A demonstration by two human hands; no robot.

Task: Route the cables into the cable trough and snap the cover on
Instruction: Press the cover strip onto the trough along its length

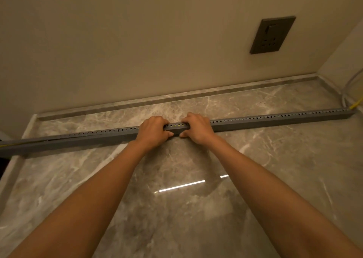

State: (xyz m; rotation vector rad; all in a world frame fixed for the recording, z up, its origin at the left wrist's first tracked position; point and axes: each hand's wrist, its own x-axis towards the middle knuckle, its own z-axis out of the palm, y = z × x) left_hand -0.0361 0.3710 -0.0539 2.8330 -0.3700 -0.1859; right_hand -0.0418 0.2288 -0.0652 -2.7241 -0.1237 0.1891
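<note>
The gray trough (275,120) lies across the counter (176,208) from nine to three o'clock. The left hand (152,130) and right hand (198,129) both grip its middle, fingers curled over the top. I think it is best to squeeze down, then move outward, keeping the yellow cable (356,104) tucked in.

The long grey plastic cable trough (275,120) has a row of dark slots along its top; yellow shows through a few at the middle. The thin cable (356,105) at its right end is yellow. The polished stone countertop (176,208) is grey-brown with pale veins. The plain wall (137,41) is beige, the rectangular socket plate (273,35) dark grey.
</note>
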